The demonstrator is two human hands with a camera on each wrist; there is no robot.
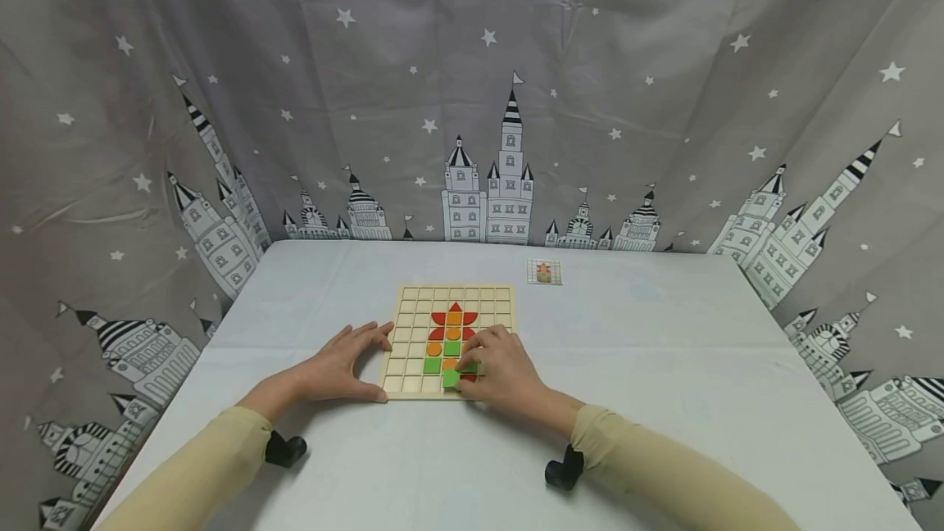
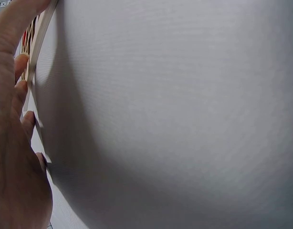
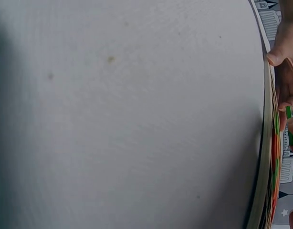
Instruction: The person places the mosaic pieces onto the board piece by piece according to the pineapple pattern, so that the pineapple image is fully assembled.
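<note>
A wooden grid board lies on the white table, with red, orange and green tiles set in its middle columns. At its left edge is my left hand, thumb near the front corner and fingers spread toward the upper side. My right hand pinches a green square tile between thumb and fingers over the board's front rows. That tile shows edge-on, raised above the board, in the right wrist view. A red triangle tile tops the pattern. The right hand covers part of the pattern's right side.
A small card with a printed grid picture lies behind the board to the right. The white tablecloth reaches back to a grey curtain printed with castles and stars.
</note>
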